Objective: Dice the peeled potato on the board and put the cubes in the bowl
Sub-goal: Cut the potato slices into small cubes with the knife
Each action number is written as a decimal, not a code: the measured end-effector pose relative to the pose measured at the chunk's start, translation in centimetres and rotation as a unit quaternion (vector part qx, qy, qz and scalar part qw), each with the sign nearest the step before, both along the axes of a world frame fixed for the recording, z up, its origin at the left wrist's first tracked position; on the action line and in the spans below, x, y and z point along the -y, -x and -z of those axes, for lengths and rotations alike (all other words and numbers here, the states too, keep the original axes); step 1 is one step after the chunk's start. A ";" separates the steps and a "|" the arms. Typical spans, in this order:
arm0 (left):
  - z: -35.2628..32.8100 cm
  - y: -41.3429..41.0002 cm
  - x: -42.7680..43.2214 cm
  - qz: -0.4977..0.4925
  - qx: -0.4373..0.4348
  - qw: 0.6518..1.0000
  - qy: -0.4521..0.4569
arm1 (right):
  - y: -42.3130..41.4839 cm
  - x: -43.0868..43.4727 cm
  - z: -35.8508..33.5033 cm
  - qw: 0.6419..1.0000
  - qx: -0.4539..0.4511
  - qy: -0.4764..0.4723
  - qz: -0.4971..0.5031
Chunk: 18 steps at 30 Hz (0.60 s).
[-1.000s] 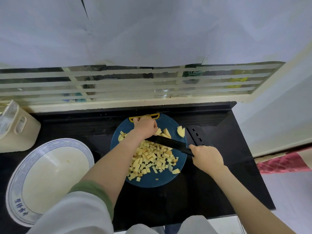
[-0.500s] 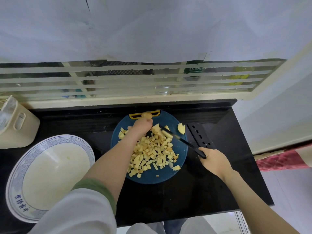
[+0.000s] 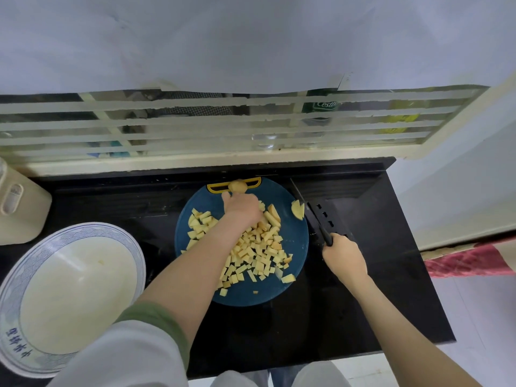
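Potato stub (image 3: 238, 186), pinched in the left hand (image 3: 241, 208) at the board's (image 3: 298, 239) far edge, wants a knuckles-forward hold before the right hand's (image 3: 344, 254) gripped knife (image 3: 321, 229) cuts.

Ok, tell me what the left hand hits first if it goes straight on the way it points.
The left hand points away from the person; first comes the potato chunk by the yellow handle. Whether the fingers already touch it is unclear.

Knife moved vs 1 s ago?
Yes: the knife has swung right, off the cubes, to the blue board's right edge.
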<state>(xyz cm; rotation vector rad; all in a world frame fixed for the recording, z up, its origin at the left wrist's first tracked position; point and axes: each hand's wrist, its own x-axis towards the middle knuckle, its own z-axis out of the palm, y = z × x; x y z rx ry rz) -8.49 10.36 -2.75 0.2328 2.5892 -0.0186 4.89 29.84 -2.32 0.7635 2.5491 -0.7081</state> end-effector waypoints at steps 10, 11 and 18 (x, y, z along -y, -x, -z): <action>0.1 -0.3 0.1 -0.061 -0.077 0.992 -0.084 | 0.5 2.2 0.5 0.996 0.020 0.041 -0.074; -0.1 -0.4 -0.2 -0.070 -0.087 0.990 -0.087 | 0.6 2.4 0.6 0.996 0.015 0.047 -0.069; 0.4 -0.8 -1.5 -0.182 0.007 0.977 -0.107 | 0.9 1.6 -0.2 0.998 -0.011 0.054 -0.016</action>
